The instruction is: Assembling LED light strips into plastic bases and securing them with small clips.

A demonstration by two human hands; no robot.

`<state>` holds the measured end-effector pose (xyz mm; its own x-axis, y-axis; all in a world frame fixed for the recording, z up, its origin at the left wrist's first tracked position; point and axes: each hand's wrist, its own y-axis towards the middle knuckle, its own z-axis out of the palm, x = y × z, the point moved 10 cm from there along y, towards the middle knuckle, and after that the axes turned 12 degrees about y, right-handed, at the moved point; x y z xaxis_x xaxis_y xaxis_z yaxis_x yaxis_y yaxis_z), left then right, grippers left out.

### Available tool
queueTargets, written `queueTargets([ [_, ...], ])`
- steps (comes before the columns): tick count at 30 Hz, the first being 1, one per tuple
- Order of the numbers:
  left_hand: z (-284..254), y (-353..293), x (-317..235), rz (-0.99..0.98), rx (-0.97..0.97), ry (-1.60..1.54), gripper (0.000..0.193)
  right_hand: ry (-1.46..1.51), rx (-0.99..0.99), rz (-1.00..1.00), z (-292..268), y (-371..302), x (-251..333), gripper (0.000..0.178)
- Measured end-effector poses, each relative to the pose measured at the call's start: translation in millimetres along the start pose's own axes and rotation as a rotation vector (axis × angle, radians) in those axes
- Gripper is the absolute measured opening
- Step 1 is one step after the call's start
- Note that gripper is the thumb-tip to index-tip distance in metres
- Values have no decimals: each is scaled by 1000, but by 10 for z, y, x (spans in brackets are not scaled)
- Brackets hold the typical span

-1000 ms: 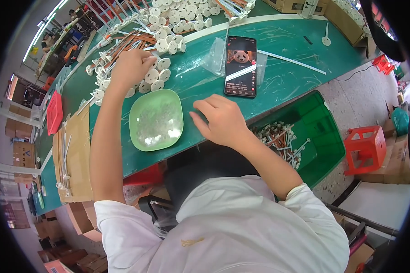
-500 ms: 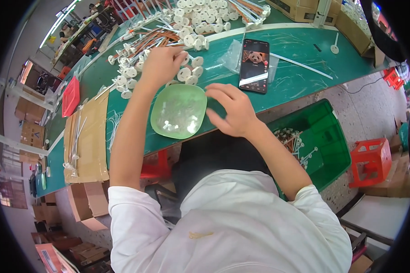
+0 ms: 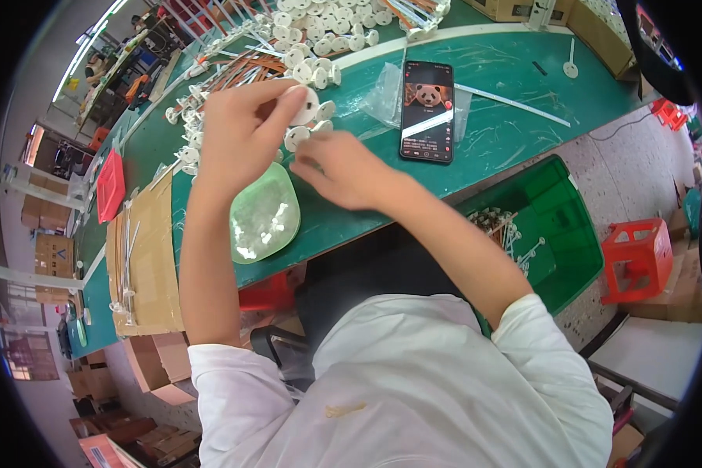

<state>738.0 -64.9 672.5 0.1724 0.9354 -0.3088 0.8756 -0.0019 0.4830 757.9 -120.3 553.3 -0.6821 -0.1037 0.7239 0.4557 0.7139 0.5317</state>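
Between the thumb and fingers of my left hand [image 3: 246, 129] is a white round disc with a small dark hole [image 3: 306, 108], raised over the table. Its far side is hidden by the hand. My right hand [image 3: 339, 168] hovers just right of a light green bowl [image 3: 285, 234], fingers curved and slightly apart, pointing left; I see nothing in them. Small white pieces [image 3: 273, 222] lie in the bowl, whose left part is covered by my left forearm. Several white discs on stems [image 3: 296, 139] lie behind my hands.
A phone [image 3: 427, 113] lies on a clear plastic bag on the green table [image 3: 515, 66], beside a long white strip [image 3: 511, 104]. A large heap of discs [image 3: 335, 23] fills the back. Below right stands a green crate [image 3: 573, 234]; cardboard [image 3: 152, 257] lies left.
My left hand has come up from the heap, now with a disc in it. The green bowl has shifted left, and my right hand has moved left and away from its rim.
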Motion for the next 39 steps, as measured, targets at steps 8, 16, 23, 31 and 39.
queueTargets([
  [8,-657,-1369,-318,-212,-420,-133,34,174,-195,-20,-383,-147,170,16],
  [16,622,-2610,-352,-433,-373,-913,31,429,-379,-363,-236,-1569,1156,42],
  [23,812,-2712,-443,-551,-302,-1276,96,361,-211,-416,-173,-1651,1304,31],
  [31,719,-2642,-620,-246,-206,-1436,55,36,-351,-660,-152,-1922,1682,17],
  [39,780,-2695,-505,-395,-205,-1485,65,119,-263,-612,-166,-1772,1630,23],
])
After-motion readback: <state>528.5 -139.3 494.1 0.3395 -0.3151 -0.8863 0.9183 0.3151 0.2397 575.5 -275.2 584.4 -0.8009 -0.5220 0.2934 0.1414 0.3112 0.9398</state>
